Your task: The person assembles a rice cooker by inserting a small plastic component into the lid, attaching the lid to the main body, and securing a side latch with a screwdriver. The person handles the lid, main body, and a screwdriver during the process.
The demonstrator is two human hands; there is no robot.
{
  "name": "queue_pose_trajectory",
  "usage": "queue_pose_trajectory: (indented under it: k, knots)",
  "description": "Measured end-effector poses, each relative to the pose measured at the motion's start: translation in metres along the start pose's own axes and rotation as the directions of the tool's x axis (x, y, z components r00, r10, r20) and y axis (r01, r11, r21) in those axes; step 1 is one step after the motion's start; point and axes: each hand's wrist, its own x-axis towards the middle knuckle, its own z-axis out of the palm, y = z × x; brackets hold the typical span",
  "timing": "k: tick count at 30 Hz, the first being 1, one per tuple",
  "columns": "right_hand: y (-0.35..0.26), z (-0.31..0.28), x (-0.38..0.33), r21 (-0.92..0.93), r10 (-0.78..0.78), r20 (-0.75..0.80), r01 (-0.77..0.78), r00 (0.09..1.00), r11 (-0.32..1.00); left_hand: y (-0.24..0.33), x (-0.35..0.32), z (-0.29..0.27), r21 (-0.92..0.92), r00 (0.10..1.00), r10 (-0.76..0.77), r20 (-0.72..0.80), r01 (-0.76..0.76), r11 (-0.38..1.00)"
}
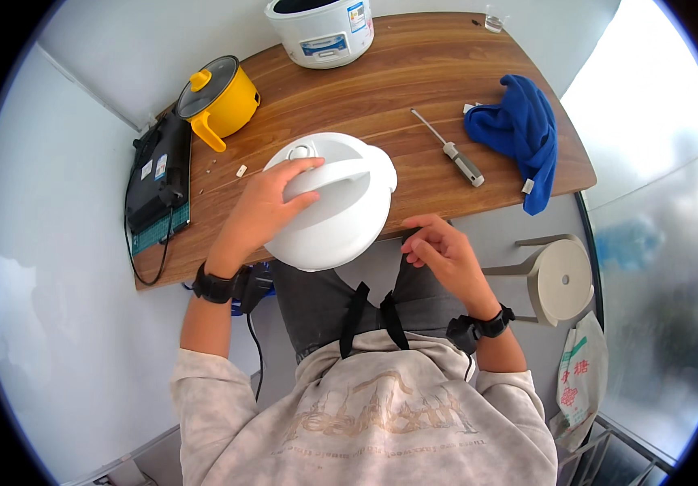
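A white rice cooker lid (337,223) with a raised handle and a round steam vent lies at the table's near edge, partly jutting over it. My left hand (264,202) grips the left end of its handle, fingers on the far side and thumb on the near side. To the right of the lid, past the table's edge, my right hand (444,257) hovers with loosely curled fingers and nothing in them. At the far side stands the white rice cooker body (324,36), its top uncovered. A screwdriver (454,154) with a grey handle rests right of the lid.
A yellow electric pot (227,101) with a glass lid stands at the left, beside a black device (154,174) on a green mat. At right lies a blue cloth (515,134). A small glass (495,18) stands far right; a beige stool (561,279) is below the table.
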Motion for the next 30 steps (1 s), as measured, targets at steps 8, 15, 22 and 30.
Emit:
queue_pose_trajectory:
  k: [8, 15, 22, 30]
  knots:
    - [0.004, 0.000, -0.003, -0.059, 0.008, 0.041, -0.006, 0.999, 0.998, -0.013, 0.014, 0.019, 0.131, 0.998, 0.061, 0.023, -0.063, 0.989]
    - [0.005, -0.001, -0.004, -0.079, 0.022, 0.026, -0.020, 0.999, 0.997, 0.002, 0.005, 0.006, -0.022, 0.995, -0.096, -0.030, 0.095, 0.995]
    - [-0.011, -0.003, 0.000, -0.054, -0.032, -0.090, 0.027, 0.995, 0.998, 0.013, -0.024, -0.005, 0.170, 0.993, 0.116, 0.017, -0.117, 0.978]
    - [-0.025, 0.001, 0.008, -0.051, -0.090, -0.060, 0.087, 0.994, 0.995, 0.003, -0.048, -0.018, 0.351, 0.930, 0.354, 0.099, -0.366, 0.862]
